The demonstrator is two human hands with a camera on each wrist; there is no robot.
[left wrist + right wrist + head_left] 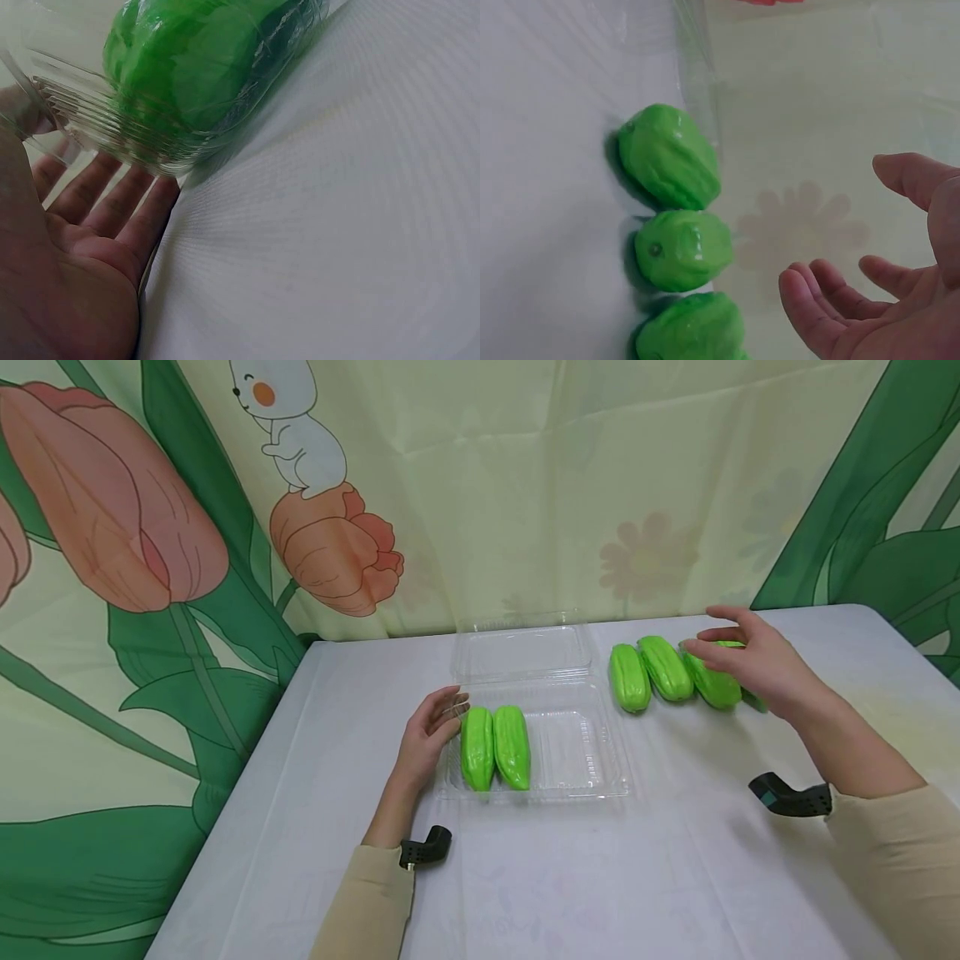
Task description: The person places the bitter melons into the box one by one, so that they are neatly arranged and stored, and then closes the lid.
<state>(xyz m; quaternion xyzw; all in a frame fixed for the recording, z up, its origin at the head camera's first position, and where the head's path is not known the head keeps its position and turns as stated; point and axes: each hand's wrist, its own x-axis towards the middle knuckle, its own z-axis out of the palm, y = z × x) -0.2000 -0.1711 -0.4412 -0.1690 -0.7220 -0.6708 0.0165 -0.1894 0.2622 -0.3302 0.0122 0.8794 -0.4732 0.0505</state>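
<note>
A clear plastic clamshell container (570, 752) lies with its lid (525, 652) folded back. Two bright green, ridged bitter melons (512, 748) lie side by side in the left part of its base. At the container's left rim is my left hand (427, 735), thumb and fingers around the edge; in the left wrist view its fingertips meet the ribbed plastic wall (97, 112). My right hand (757, 660), fingers spread and holding nothing, hovers over the right end of a row of several more bitter melons (630, 678), partly hiding the ones there.
A white cloth (570, 885) covers the table. Behind its back edge hangs a pale curtain (510, 510) printed with tulips and a small white animal. The open lid reaches to that back edge, left of the bitter melon row. Each wrist bears a black camera (791, 795).
</note>
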